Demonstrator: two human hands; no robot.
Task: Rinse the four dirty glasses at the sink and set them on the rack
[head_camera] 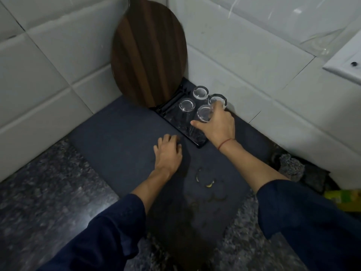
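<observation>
Count: four clear cylindrical glasses (187, 104); one black rectangular rack (195, 141); one dark striped oval wooden board (149, 53).
Place: the glasses cluster two by two on the rack, in the white-tiled corner.
Axis: each glass stands vertical, a round end up.
Right hand (216, 124): fingers wrap the nearest glass (203, 112).
Left hand (169, 153): fingers loosely bent, holding nothing, resting on the matte dark mat (117, 133) over the speckled stone bench (39, 192).
</observation>
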